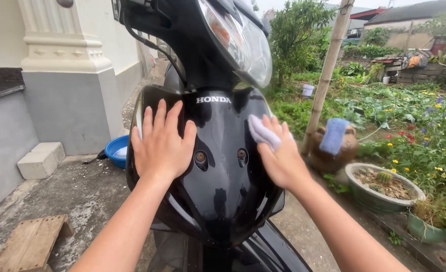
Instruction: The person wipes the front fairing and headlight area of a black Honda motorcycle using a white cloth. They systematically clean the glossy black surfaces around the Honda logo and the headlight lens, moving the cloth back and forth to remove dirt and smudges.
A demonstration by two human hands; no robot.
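Looking down from my head cam, my left hand (162,143) is flat on the left side of the scooter's glossy black front panel (218,171), fingers spread wide and gripping nothing, while my right hand (282,156) presses a small pale cloth (259,133) against the panel's right edge, fingers closed over it just below the headlight (243,43). Around the scooter there's a blue basin (115,149) on the concrete by the wall, a wooden stool (28,244) at lower left, and off to the right a bamboo pole (328,70), a brown jar (334,153) with a blue sponge (334,135) on it, and a round planter (384,189) beside the flower garden.
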